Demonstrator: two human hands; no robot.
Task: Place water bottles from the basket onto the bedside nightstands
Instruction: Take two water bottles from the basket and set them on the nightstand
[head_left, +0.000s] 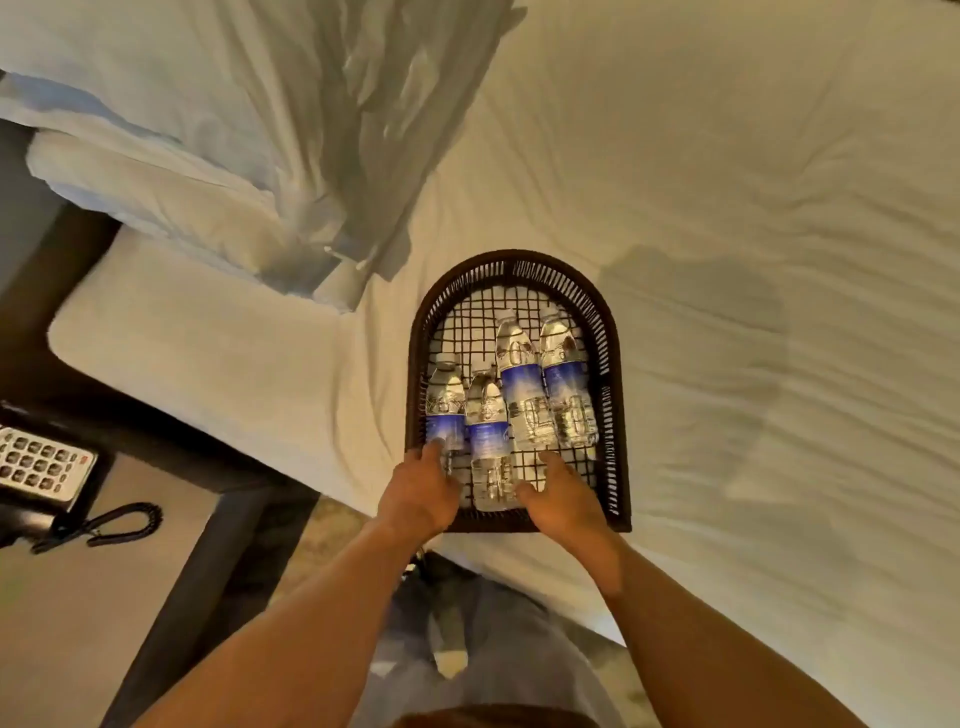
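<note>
A dark wicker basket (615, 415) lies on the white bed near its edge, holding several clear water bottles with blue labels, all lying flat. My left hand (418, 493) curls over the bottom end of the leftmost bottle (445, 400), which still rests in the basket. My right hand (563, 499) reaches into the basket's near end with its fingers apart; its thumb is against the second bottle (487, 431). Two more bottles (522, 384) lie side by side further back. The nightstand (78, 613) is at the lower left.
A desk phone (39, 465) with a coiled cord sits on the nightstand's far side. The dark bed frame (171, 457) runs between nightstand and mattress. Pillows (156, 171) are piled at the upper left. White duvet stretches to the right.
</note>
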